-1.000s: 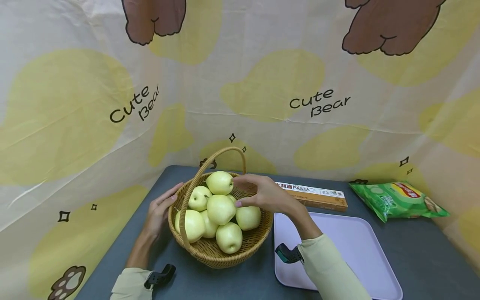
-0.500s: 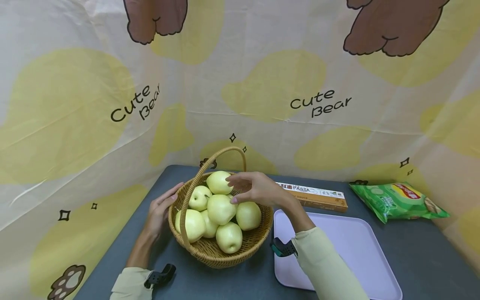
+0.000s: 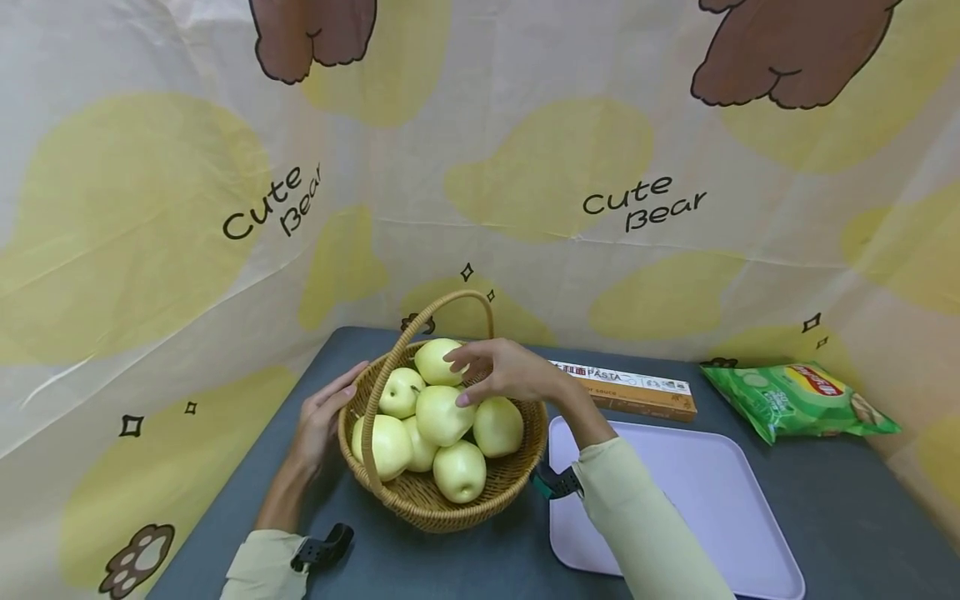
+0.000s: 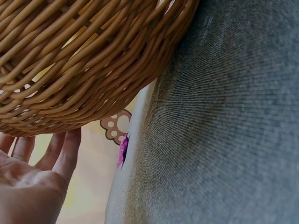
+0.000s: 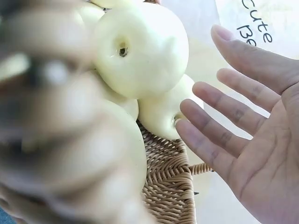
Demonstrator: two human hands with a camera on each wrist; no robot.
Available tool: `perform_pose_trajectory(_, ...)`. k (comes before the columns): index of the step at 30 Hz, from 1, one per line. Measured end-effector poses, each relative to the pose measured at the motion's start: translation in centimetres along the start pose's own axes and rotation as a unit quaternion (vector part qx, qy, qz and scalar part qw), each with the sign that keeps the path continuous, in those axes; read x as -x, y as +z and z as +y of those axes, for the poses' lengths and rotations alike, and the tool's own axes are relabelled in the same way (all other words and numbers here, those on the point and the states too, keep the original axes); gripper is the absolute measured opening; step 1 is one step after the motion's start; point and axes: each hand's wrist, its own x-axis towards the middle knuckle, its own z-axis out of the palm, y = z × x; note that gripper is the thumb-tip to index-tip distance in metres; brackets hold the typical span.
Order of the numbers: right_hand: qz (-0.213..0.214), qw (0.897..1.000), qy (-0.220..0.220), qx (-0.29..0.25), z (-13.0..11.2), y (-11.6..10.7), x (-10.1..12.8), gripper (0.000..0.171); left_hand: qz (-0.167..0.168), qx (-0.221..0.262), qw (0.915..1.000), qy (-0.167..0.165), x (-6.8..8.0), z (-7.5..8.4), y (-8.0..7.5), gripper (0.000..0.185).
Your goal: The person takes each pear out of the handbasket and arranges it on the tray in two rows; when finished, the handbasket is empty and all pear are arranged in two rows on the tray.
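A wicker basket [image 3: 442,518] with a tall arched handle holds several pale green apples [image 3: 444,415]. My left hand [image 3: 318,425] rests its fingers against the basket's left side; in the left wrist view, the fingers of that hand [image 4: 35,182] touch the woven wall from outside. Above the right part of the basket hovers my right hand [image 3: 510,371], thumb and fingers spread over the apples. The right wrist view has this hand [image 5: 252,126] with its fingers extended beside the apples [image 5: 142,49], apart from the largest one, nothing in its grasp.
Right of the basket lies a pale lilac tray [image 3: 712,500], partly under my right forearm. Behind it is a pasta box [image 3: 637,392]. A green chip bag [image 3: 802,400] lies at the table's right back. A printed cloth [image 3: 525,167] hangs behind the grey table [image 3: 390,567].
My right hand has shifted left over the apples, with its forearm following. The left hand stays at the basket's side, and the basket and apples keep their places.
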Motion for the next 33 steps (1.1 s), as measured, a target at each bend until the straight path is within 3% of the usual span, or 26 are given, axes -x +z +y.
perform_pose_trajectory(12,-0.047,0.998,0.021,0.03,-0.2,-0.4,-0.7,0.069,-0.001,0.011,0.9999,0.002,-0.1,0.0,0.0,0.05)
perform_pose_trajectory(23,-0.061,0.998,0.033,0.013,-0.6,-0.6,-1.3,0.071,0.002,0.011,0.9999,-0.002,-0.1,0.1,0.1,0.05)
perform_pose_trajectory(33,-0.103,0.994,0.044,-0.019,-1.0,0.2,-2.0,0.073,0.007,0.012,0.9999,0.002,-0.1,0.0,0.2,0.05)
